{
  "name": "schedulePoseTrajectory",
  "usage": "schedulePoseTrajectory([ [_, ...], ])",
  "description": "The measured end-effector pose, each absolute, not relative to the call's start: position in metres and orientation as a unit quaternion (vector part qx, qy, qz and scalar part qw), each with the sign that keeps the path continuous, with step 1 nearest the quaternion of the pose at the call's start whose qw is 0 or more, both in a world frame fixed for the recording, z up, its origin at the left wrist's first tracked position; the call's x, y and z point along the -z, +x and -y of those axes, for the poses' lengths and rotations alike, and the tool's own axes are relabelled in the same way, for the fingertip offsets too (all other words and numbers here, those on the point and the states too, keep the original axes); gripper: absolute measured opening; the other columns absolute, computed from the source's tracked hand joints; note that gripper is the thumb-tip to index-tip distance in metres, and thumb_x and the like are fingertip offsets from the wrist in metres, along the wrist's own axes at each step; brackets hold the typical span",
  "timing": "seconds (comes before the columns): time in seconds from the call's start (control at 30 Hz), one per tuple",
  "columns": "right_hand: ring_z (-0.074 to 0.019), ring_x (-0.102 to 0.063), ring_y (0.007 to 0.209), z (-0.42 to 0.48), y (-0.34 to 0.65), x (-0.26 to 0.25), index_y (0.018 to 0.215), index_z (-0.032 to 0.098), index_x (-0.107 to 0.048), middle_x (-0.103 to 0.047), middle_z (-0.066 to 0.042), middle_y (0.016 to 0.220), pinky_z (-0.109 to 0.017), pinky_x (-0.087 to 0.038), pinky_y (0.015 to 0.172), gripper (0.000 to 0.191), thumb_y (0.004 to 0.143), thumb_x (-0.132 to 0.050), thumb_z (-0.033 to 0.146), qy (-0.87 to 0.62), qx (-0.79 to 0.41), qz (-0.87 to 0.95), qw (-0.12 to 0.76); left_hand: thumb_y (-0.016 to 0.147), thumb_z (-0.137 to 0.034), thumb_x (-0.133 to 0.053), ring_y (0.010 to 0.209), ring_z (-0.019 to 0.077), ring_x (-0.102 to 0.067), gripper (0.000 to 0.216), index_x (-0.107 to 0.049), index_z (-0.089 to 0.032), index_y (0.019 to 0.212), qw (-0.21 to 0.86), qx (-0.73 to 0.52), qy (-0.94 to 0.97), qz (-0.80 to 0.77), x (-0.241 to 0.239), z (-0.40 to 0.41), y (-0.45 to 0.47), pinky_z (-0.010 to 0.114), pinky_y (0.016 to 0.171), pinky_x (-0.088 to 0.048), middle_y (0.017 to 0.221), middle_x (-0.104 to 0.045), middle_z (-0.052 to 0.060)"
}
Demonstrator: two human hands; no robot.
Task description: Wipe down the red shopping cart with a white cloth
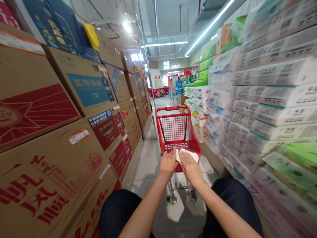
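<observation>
A red plastic shopping cart (173, 127) with grid walls stands on the floor between my knees. My left hand (169, 162) is over its near edge, fingers bent forward across the rim. A white cloth (193, 154) lies along the same edge on the right. My right hand (189, 164) presses on it, fingers over the cloth and the rim, close beside my left hand. Both hands partly hide the near rim. Below the basket show the cart's metal legs and its wheels (171, 199).
Stacked cardboard cartons (52, 165) line the left side of the aisle. Packs of paper tissue (267, 99) are piled high on the right, blurred. The tiled floor (146, 162) runs on past the cart towards a red display (158, 92) at the far end.
</observation>
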State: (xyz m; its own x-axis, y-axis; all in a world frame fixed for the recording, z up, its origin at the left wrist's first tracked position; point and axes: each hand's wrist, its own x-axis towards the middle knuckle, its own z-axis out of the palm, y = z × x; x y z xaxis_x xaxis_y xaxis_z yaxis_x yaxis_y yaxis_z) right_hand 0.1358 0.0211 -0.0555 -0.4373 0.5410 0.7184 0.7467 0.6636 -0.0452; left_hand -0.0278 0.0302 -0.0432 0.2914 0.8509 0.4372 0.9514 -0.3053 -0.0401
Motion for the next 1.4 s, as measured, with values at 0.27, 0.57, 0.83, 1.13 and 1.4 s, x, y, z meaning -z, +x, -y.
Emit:
schedulePoseTrajectory([
  [0.27,-0.0224,-0.048,0.137,-0.03,0.199,0.055,0.15,0.02,-0.041,-0.055,-0.009,0.145,-0.048,-0.037,0.117,0.05,0.1,-0.043,0.021,-0.376,0.142,0.841,0.362,0.095,-0.048,-0.056,0.129,0.0249,-0.053,0.064,-0.036,-0.022,0.151,0.151,0.146,-0.877,0.432,0.031,-0.021,-0.07,0.042,0.112,-0.039,0.139,-0.058,0.012],
  [0.57,-0.0256,-0.051,0.135,-0.039,0.196,0.058,0.148,0.02,-0.045,-0.058,-0.011,0.142,-0.052,-0.039,0.116,0.048,0.1,-0.041,0.022,-0.429,0.141,0.806,0.383,0.092,-0.05,-0.06,0.14,0.0246,-0.041,0.079,-0.02,-0.028,0.157,0.178,0.149,-0.852,0.468,0.032,-0.024,-0.077,0.046,0.124,-0.022,0.153,-0.045,0.007],
  [0.83,-0.0236,-0.055,0.13,-0.017,0.134,0.049,0.139,0.016,-0.056,-0.062,-0.012,0.137,-0.049,-0.04,0.116,0.042,0.099,-0.043,0.017,-0.362,0.104,0.842,0.386,0.092,-0.04,-0.062,0.144,0.0229,-0.036,0.095,0.001,-0.016,0.159,0.145,0.203,-0.853,0.458,0.03,-0.025,-0.049,0.041,0.123,-0.023,0.16,-0.033,0.012],
  [1.13,-0.0224,-0.049,0.136,-0.03,0.199,0.054,0.148,0.022,-0.044,-0.055,-0.008,0.145,-0.051,-0.031,0.12,0.046,0.103,-0.04,0.026,-0.419,0.116,0.822,0.367,0.094,-0.053,-0.054,0.149,0.0287,-0.024,0.058,-0.041,-0.036,0.148,0.2,0.177,-0.829,0.491,0.015,-0.044,-0.07,0.051,0.122,-0.022,0.159,-0.036,0.001],
  [1.4,-0.0243,-0.048,0.137,-0.021,0.169,0.059,0.144,0.016,-0.05,-0.055,-0.011,0.144,-0.049,-0.034,0.118,0.044,0.101,-0.043,0.023,-0.445,0.12,0.8,0.385,0.097,-0.053,-0.048,0.145,0.0299,-0.034,0.067,-0.02,-0.04,0.156,0.252,0.199,-0.789,0.524,0.026,-0.042,-0.023,0.051,0.121,-0.026,0.15,-0.046,0.004],
])
